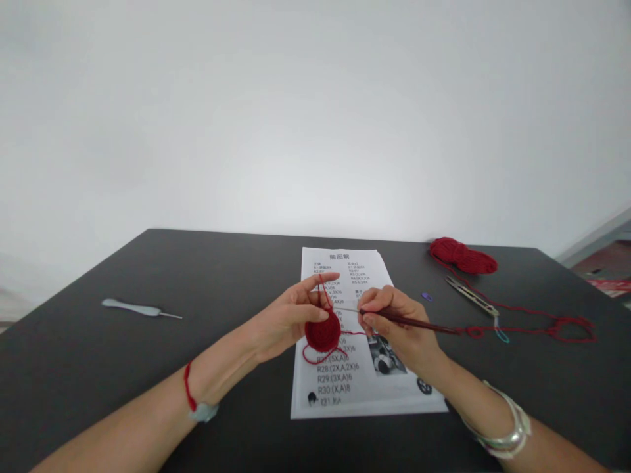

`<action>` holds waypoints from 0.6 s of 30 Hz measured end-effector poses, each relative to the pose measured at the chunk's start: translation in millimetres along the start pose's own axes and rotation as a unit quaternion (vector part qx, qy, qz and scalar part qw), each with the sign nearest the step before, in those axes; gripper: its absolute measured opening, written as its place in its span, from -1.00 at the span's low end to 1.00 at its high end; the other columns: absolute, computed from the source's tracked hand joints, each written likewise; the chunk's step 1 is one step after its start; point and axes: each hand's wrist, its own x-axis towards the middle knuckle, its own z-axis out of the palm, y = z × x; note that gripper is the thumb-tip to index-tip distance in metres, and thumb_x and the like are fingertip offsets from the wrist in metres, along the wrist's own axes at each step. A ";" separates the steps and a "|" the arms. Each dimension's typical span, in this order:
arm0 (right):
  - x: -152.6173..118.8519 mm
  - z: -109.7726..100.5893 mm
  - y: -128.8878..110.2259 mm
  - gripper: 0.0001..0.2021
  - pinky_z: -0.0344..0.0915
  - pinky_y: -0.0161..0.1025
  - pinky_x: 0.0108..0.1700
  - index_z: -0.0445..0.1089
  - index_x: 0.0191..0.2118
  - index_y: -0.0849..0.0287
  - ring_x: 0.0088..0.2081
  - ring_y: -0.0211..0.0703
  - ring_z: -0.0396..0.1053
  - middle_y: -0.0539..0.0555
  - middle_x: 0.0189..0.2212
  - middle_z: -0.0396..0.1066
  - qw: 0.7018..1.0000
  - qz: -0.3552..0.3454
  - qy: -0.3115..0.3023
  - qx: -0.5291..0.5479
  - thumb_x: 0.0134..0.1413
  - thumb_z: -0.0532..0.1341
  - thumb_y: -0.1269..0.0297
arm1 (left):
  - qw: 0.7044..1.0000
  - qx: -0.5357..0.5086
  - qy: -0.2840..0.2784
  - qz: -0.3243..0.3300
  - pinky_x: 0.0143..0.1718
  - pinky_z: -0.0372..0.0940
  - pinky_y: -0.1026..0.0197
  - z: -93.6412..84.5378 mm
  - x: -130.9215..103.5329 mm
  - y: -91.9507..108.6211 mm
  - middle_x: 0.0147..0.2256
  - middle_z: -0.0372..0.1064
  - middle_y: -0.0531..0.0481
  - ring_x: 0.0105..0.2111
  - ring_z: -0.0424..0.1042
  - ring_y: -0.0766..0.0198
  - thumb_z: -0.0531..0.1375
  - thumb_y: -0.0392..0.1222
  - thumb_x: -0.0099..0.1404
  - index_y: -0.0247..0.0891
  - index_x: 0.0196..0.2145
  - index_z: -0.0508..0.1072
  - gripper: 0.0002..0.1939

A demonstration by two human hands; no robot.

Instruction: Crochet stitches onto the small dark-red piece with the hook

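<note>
My left hand [300, 309] pinches the top edge of a round red crochet piece [323, 332]. Its index finger is stretched out, and red yarn runs up to it. A loose yarn tail [315, 358] curls below the disc. Between the fingers of my right hand [394, 318] is a crochet hook [409, 320] with a dark reddish-brown handle. Its thin metal shaft points left, with the tip at the upper right edge of the disc. Whether the tip sits inside a stitch is too small to tell. Both hands are above the printed pattern sheet [330, 387].
On the black table [236, 276], a grey-handled hook [140, 309] lies left. At the right are a red yarn skein [463, 255], thread snips [470, 295] with a blue loop, a purple stitch marker [426, 297] and loose looped yarn [572, 328]. A white wall stands behind.
</note>
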 end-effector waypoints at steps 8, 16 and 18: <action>4.1 0.4 -4.5 -0.90 0.16 -0.33 -0.56 0.41 -0.44 0.13 -0.57 -0.33 0.27 -0.03 -0.47 0.38 0.998 0.029 -0.008 0.061 -0.07 0.35 0.35 | 0.999 -0.006 -0.046 -0.015 -0.48 0.11 0.34 -2.2 -0.6 0.8 -0.48 0.33 0.09 -0.52 0.27 0.42 0.26 -0.47 -0.04 -0.25 -0.05 0.41 -0.46; 9.5 8.4 -9.8 -0.83 0.13 -0.36 -0.57 0.35 -0.47 0.15 -0.58 -0.32 0.21 -0.05 -0.57 0.35 0.973 0.143 0.003 0.184 -0.11 0.37 0.28 | 0.991 0.085 0.045 0.092 -0.40 0.16 0.30 9.4 -1.0 -3.8 -0.49 0.32 0.13 -0.50 0.27 0.42 0.29 -0.44 -0.01 -0.26 -0.05 0.37 -0.48; 9.8 12.6 -6.0 -0.81 0.14 -0.36 -0.54 0.33 -0.46 0.15 -0.57 -0.33 0.19 -0.06 -0.59 0.33 0.963 0.171 0.011 0.210 -0.09 0.35 0.25 | 0.978 0.130 0.093 0.138 -0.32 0.20 0.25 15.3 -1.2 -9.8 -0.48 0.33 0.14 -0.45 0.31 0.37 0.29 -0.41 0.03 -0.25 0.00 0.30 -0.45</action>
